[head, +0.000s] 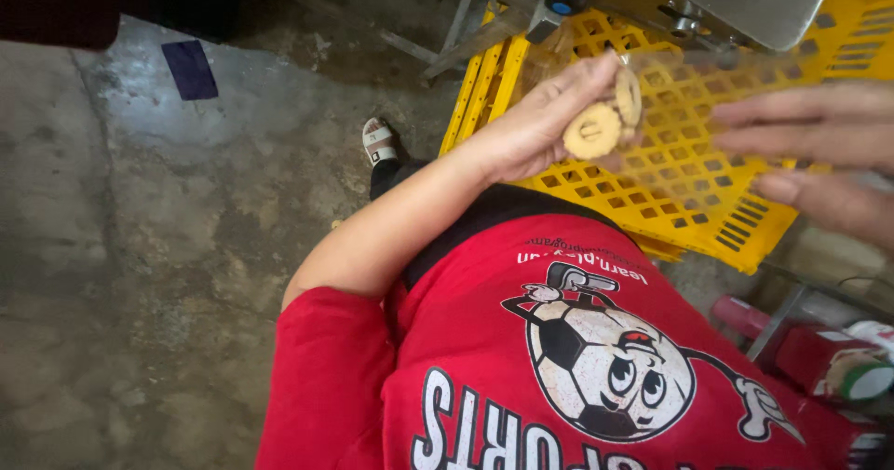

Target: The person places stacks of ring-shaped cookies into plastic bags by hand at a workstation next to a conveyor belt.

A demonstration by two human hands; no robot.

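A: Where are the ring-shaped biscuits [603,121]?
B: Two pale, round ones, in the left hand [545,121], held up in front of the yellow crate [670,181]. One faces the camera, the other sits edge-on just behind it, touching.
A: Grip?
B: Left fingers [582,77] closed on the biscuits, thumb side hidden. A thin clear bag [689,125] hangs over the same spot; can't tell if the biscuits are inside it or just beside it.
A: Right hand [815,153]?
B: Blurred, on the other side of the bag from the biscuits, over the crate. Fingers stretched out and apart, gripping nothing that shows.
A: Surroundings?
B: Crate is slotted plastic, sits tilted on the concrete floor [140,246]. Metal machine housing [745,0] above its far edge. Red shirt [521,367] with a football cartoon below the crate. Sandalled foot [379,140] just beside the crate's left corner. Red package [819,358] lower right of it.
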